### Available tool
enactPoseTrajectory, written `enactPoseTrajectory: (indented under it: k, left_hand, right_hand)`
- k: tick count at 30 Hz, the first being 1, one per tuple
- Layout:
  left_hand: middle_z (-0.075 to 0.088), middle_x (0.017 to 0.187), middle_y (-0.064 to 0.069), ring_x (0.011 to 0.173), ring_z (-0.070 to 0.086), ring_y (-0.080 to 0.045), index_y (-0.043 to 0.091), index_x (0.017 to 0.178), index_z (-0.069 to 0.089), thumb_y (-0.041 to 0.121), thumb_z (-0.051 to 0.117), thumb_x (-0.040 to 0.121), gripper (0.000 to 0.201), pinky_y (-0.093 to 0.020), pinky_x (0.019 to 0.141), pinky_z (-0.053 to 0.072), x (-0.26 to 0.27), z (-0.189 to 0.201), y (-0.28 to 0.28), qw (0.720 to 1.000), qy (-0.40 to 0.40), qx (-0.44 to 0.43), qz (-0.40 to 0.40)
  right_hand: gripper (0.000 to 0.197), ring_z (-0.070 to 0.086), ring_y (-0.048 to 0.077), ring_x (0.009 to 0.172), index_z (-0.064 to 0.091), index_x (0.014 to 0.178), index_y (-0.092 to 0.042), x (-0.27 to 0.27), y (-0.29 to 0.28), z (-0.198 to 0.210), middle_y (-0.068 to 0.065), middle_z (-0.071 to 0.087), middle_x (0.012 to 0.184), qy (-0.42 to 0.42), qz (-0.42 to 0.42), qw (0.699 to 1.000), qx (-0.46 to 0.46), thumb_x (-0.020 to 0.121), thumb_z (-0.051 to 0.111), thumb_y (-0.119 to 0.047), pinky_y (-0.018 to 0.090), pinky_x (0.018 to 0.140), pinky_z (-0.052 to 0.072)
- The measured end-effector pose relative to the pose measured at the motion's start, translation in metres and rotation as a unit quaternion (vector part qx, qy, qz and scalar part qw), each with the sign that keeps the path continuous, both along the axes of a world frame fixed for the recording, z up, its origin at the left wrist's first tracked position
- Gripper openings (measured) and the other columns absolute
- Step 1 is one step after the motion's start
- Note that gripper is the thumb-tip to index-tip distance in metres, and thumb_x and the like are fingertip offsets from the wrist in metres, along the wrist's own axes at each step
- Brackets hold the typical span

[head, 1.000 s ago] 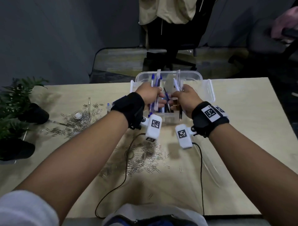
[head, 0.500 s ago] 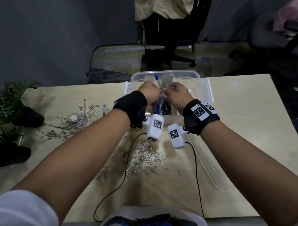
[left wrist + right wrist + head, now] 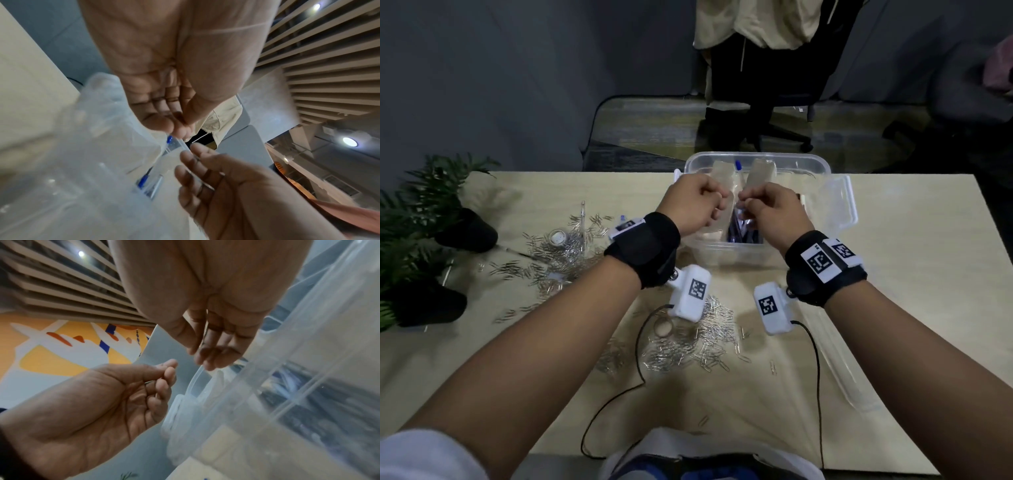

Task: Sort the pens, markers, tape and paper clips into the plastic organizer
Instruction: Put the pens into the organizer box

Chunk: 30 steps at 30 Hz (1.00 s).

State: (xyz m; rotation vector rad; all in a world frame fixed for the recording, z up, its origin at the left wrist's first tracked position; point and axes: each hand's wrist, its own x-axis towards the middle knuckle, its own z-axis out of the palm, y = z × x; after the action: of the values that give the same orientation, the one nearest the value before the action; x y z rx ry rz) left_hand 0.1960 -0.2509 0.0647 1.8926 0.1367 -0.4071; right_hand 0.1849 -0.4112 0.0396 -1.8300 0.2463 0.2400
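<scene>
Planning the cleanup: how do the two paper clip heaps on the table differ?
The left heap lies beside the plants, spread wide, with a tape roll amid it. The near heap lies in front of the organizer, denser, under the wrist cameras. Both are loose silver clips, still unsorted.

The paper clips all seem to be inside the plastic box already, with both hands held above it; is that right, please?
Not quite. The paper clips still lie scattered on the table, in front of the plastic box and to its left; the head view shows this. The rest holds: the left hand and right hand are both above the box.
</scene>
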Motion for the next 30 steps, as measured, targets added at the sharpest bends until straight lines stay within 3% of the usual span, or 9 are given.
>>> enactPoseTrajectory:
  k: [4, 8, 10, 12, 15, 20, 23, 26, 30]
  left_hand:
    - [0.069, 0.069, 0.006, 0.052, 0.053, -0.007, 0.021, 0.088, 0.069, 0.017, 0.056, 0.093, 0.015, -0.025, 0.058, 0.044, -0.023, -0.016, 0.038, 0.997, -0.058, 0.036, 0.040]
    - [0.067, 0.067, 0.005, 0.045, 0.051, -0.002, 0.021, 0.089, 0.069, 0.019, 0.057, 0.095, 0.014, -0.022, 0.054, 0.041, -0.043, -0.034, 0.093, 0.992, -0.066, 0.060, 0.084]
    - [0.068, 0.070, 0.002, 0.048, 0.055, -0.003, 0.020, 0.089, 0.068, 0.016, 0.055, 0.097, 0.016, -0.022, 0.053, 0.044, -0.052, -0.047, 0.128, 0.991, -0.048, 0.079, 0.098]
    - [0.069, 0.073, 0.003, 0.057, 0.060, -0.009, 0.021, 0.087, 0.066, 0.010, 0.052, 0.097, 0.021, -0.027, 0.061, 0.051, -0.059, -0.061, 0.165, 0.988, -0.027, 0.099, 0.112]
    - [0.069, 0.080, 0.006, 0.070, 0.064, -0.009, 0.021, 0.087, 0.064, 0.005, 0.050, 0.095, 0.024, -0.024, 0.070, 0.050, -0.068, -0.083, 0.218, 0.981, -0.008, 0.162, 0.109]
    - [0.067, 0.090, 0.005, 0.082, 0.060, -0.016, 0.022, 0.085, 0.067, 0.006, 0.055, 0.090, 0.021, -0.024, 0.076, 0.045, -0.075, -0.109, 0.277, 0.951, -0.025, 0.309, 0.016]
    - [0.064, 0.088, 0.003, 0.081, 0.060, -0.020, 0.032, 0.077, 0.059, 0.005, 0.053, 0.085, 0.029, -0.028, 0.070, 0.046, -0.073, -0.125, 0.295, 0.925, -0.031, 0.375, -0.056]
    - [0.065, 0.094, -0.003, 0.084, 0.059, -0.024, 0.025, 0.090, 0.067, 0.001, 0.051, 0.087, 0.029, -0.033, 0.073, 0.049, -0.072, -0.133, 0.302, 0.904, -0.045, 0.407, -0.121]
    - [0.066, 0.107, -0.004, 0.099, 0.056, -0.025, 0.019, 0.109, 0.068, 0.001, 0.050, 0.090, 0.032, -0.036, 0.083, 0.048, -0.069, -0.145, 0.307, 0.882, -0.077, 0.434, -0.167]
  right_hand:
    - [0.019, 0.061, 0.017, 0.060, 0.063, 0.094, -0.013, -0.017, 0.032, 0.007, 0.006, 0.067, 0.080, -0.030, 0.063, 0.997, 0.026, 0.096, 0.048, -0.002, 0.032, 0.055, 0.048]
    - [0.019, 0.058, 0.019, 0.055, 0.065, 0.090, -0.016, -0.029, 0.076, 0.005, 0.005, 0.068, 0.076, -0.043, 0.116, 0.992, 0.023, 0.094, 0.052, -0.003, 0.021, 0.048, 0.042]
    - [0.018, 0.058, 0.019, 0.055, 0.066, 0.090, -0.016, -0.035, 0.100, 0.000, 0.004, 0.069, 0.076, -0.038, 0.144, 0.989, 0.017, 0.093, 0.052, -0.005, 0.022, 0.049, 0.043]
    - [0.017, 0.058, 0.018, 0.056, 0.066, 0.091, -0.014, -0.040, 0.122, -0.007, 0.005, 0.069, 0.077, -0.029, 0.168, 0.985, -0.001, 0.094, 0.052, -0.005, 0.022, 0.050, 0.045]
    - [0.016, 0.063, 0.015, 0.058, 0.066, 0.092, -0.015, -0.044, 0.153, -0.023, 0.004, 0.070, 0.079, -0.009, 0.184, 0.982, -0.044, 0.094, 0.053, -0.007, 0.019, 0.049, 0.045]
    - [0.016, 0.070, 0.010, 0.066, 0.063, 0.083, -0.030, -0.041, 0.192, -0.061, -0.008, 0.072, 0.076, 0.033, 0.200, 0.969, -0.141, 0.091, 0.057, -0.017, 0.032, 0.063, 0.056]
    - [0.015, 0.069, 0.014, 0.077, 0.065, 0.083, -0.028, -0.036, 0.210, -0.075, -0.008, 0.072, 0.083, 0.038, 0.200, 0.955, -0.214, 0.090, 0.056, -0.017, 0.028, 0.069, 0.055]
    - [0.015, 0.064, 0.018, 0.081, 0.069, 0.089, -0.020, -0.029, 0.224, -0.086, -0.003, 0.070, 0.088, 0.049, 0.198, 0.938, -0.281, 0.090, 0.055, -0.017, 0.021, 0.062, 0.041]
    - [0.012, 0.063, 0.025, 0.082, 0.066, 0.086, -0.016, -0.020, 0.236, -0.100, 0.006, 0.070, 0.088, 0.077, 0.205, 0.918, -0.330, 0.090, 0.056, -0.020, 0.023, 0.066, 0.039]
